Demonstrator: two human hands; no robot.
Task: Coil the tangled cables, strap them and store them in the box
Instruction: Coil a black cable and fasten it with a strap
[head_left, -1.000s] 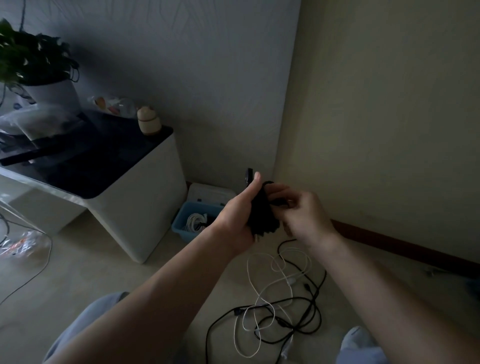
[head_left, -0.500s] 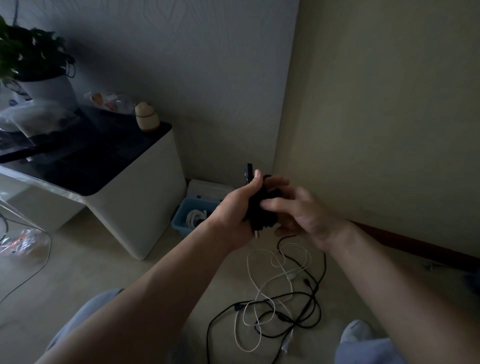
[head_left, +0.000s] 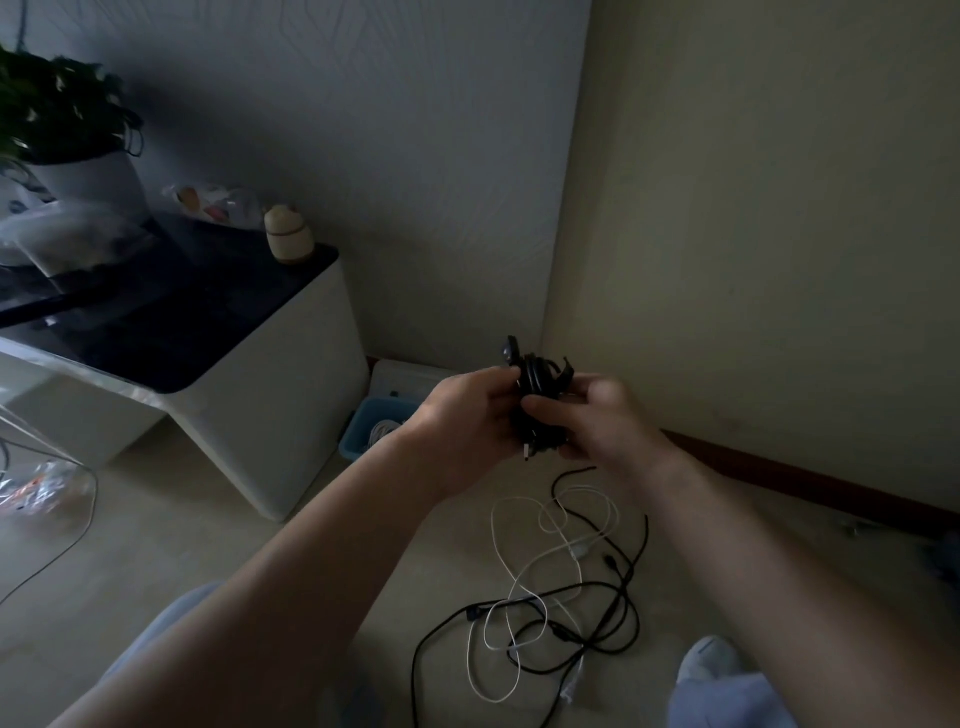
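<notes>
Presently both hands meet at chest height over the floor, holding one coiled black cable (head_left: 537, 395) between them. Left hand (head_left: 467, 415): fingers curled closed around the left side of the coil, thumb on top. Right hand (head_left: 597, 415): fingers wrapped around the right side, index finger laid across the front of the bundle. A short black end (head_left: 511, 349) sticks up above the coil; whether it is a plug or a strap cannot be told in this dim light.

Below the hands, on the pale floor, lies a loose tangle: black cables (head_left: 618, 597) looped over and under a white cable (head_left: 519, 582), all touching one another.

Blue box (head_left: 358, 441) sits on the floor in the room corner, just beside the white cabinet (head_left: 291, 415), partly hidden by the left wrist. A white coil (head_left: 382, 431) is visible inside it. A white lid-like panel (head_left: 405, 374) stands behind the box against the wall.

Cabinet top is dark; a small beige jar (head_left: 288, 236) and a potted plant (head_left: 67, 135) stand on it.
</notes>
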